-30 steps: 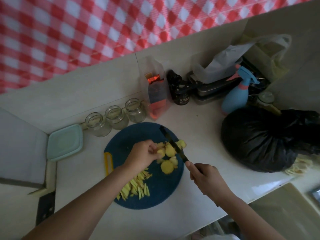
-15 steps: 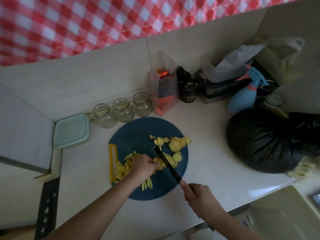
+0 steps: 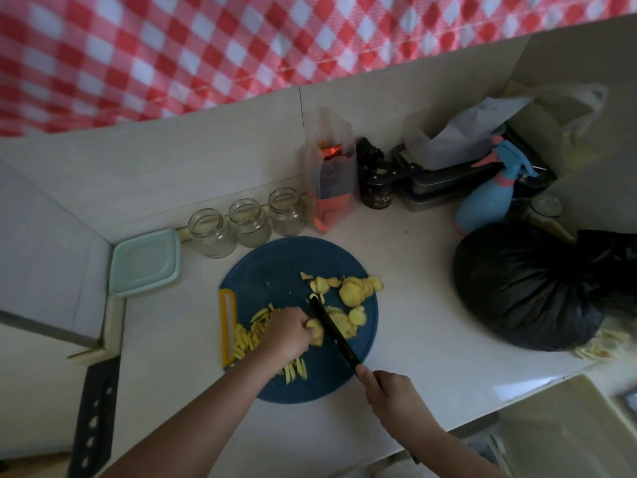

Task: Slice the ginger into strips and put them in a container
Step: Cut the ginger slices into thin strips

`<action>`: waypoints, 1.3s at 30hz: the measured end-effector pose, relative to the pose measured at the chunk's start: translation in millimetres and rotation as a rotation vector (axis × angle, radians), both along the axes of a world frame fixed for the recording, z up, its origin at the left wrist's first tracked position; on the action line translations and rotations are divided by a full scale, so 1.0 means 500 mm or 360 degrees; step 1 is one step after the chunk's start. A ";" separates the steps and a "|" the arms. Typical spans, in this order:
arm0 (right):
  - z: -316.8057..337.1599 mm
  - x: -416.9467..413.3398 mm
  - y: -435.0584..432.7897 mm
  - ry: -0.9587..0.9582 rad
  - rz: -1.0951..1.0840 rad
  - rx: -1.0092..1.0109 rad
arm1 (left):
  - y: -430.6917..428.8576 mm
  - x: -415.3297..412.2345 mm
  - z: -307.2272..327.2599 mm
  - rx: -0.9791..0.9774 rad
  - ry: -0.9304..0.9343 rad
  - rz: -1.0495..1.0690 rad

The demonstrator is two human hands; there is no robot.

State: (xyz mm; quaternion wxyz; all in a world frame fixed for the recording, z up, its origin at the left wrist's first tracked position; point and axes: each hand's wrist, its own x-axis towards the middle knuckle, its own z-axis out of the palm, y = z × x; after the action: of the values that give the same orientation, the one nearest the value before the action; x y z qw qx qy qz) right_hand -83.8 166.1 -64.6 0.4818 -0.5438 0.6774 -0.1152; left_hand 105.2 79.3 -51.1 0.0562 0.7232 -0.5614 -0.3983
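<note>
Your right hand is clamped round the knife handle. The knife runs on a diagonal: handle near you at lower right, tip pointing away & to the left, blade down on the board right beside your left knuckles. Your left hand is curled, fingertips pinning a small stack of ginger slices to the blue cutting board. The blade touches that stack on its right side.

Step in hand, as I read it: cutting slices into strips, mid-batch. The finished strips lie in a loose pile under & left of your left wrist, long axes mostly running away from you, some skewed. The uncut slices sit flat at the board's far right, by the knife tip.

Next move prob. needs short, even cuts, walking the blade left into the stack w/ fingertips tucked back. No strips look transferred yet. The mint-lidded tub sits closed just off the board's far-left edge, w/ three open glass jars beside it. Can't tell which you'll use.
</note>
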 end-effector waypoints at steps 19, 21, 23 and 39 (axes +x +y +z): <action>0.016 0.023 0.005 0.0057 -0.0013 0.0011 | 0.059 -0.007 -0.036 -0.0488 -0.0140 -0.0221; 0.018 0.028 0.006 0.0052 0.0009 0.0015 | 0.066 -0.005 -0.041 -0.0578 -0.0151 -0.0261; 0.019 0.034 0.006 0.0070 0.0044 0.0002 | 0.071 -0.004 -0.047 -0.0670 -0.0186 -0.0293; 0.041 0.029 0.001 0.0093 0.0109 -0.0161 | 0.083 -0.006 -0.070 -0.0995 -0.0290 -0.0422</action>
State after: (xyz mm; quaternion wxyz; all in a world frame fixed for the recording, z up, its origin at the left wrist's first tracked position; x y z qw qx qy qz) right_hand -69.1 166.7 -44.1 0.4375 -0.5934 0.6655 -0.1169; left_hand 102.2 120.6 -86.1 0.1723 0.6245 -0.7479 -0.1448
